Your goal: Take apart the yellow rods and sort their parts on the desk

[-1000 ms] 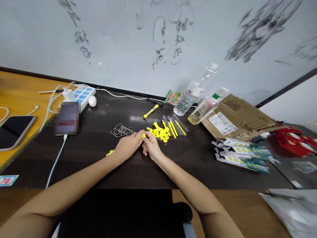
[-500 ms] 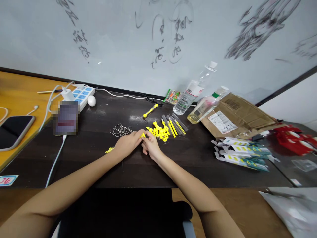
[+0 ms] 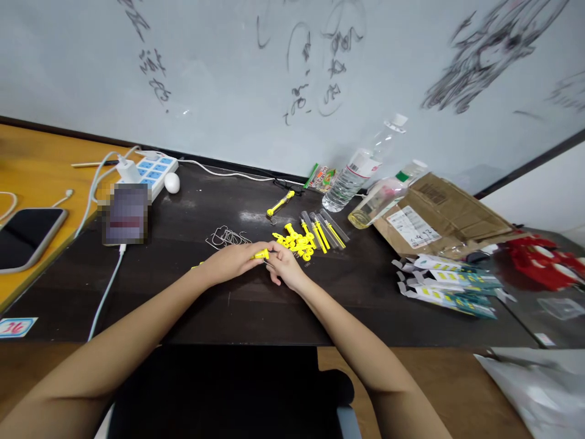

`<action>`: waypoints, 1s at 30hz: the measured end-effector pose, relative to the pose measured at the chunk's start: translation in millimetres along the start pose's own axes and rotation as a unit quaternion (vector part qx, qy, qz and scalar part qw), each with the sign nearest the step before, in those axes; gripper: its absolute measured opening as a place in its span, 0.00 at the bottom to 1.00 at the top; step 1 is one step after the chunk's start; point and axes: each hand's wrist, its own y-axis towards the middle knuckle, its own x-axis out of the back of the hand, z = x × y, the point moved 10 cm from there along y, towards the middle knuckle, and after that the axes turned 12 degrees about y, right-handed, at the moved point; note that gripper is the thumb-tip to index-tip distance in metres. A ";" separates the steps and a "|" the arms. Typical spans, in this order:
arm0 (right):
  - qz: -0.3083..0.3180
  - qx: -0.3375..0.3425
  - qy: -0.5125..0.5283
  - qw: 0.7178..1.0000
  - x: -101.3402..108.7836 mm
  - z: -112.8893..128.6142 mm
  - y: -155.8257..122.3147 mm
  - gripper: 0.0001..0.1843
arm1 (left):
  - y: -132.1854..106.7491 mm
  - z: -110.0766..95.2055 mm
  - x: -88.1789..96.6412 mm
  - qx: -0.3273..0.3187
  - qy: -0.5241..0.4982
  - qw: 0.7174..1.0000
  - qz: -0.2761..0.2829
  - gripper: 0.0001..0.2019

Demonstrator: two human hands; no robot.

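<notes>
My left hand (image 3: 228,263) is closed on a yellow plastic piece (image 3: 260,254), whose wider end points toward my right hand. Thumb and fingers of my right hand (image 3: 286,268) are pinched at that end, on what looks like a thin metal wire (image 3: 267,263); most of it is hidden. Behind my left hand lies a tangle of bent metal hooks (image 3: 225,236). A heap of small yellow plastic parts (image 3: 296,244) sits just past my right hand. Beyond the heap are clear tubes with yellow rods (image 3: 323,231). A yellow piece with a metal hook (image 3: 280,203) lies farther back.
Two bottles, one clear (image 3: 350,180) and one with yellowish liquid (image 3: 381,198), stand at the back. A cardboard parcel (image 3: 450,213) and flattened printed boxes (image 3: 450,283) lie right. At left are a power strip (image 3: 158,171), a white ball-like object (image 3: 172,183) and phones (image 3: 30,238).
The yellow piece has turned from slanted to nearly level and shows more between my hands. My left hand lies flatter. The view has shifted slightly.
</notes>
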 end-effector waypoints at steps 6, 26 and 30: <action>-0.009 0.008 0.015 1.000 -1.3 2.7 0.0 0.18 | 0.3 -4.6 5.5 0.004 -0.001 1.000 -0.021 0.19; -0.070 -0.009 0.047 0.996 1.4 -4.5 -0.6 0.16 | -1.7 3.4 5.3 0.125 0.170 0.977 -0.043 0.16; -0.031 -0.039 0.020 0.999 0.8 -5.4 -0.5 0.15 | -1.7 11.3 6.3 0.148 0.145 0.977 -0.056 0.18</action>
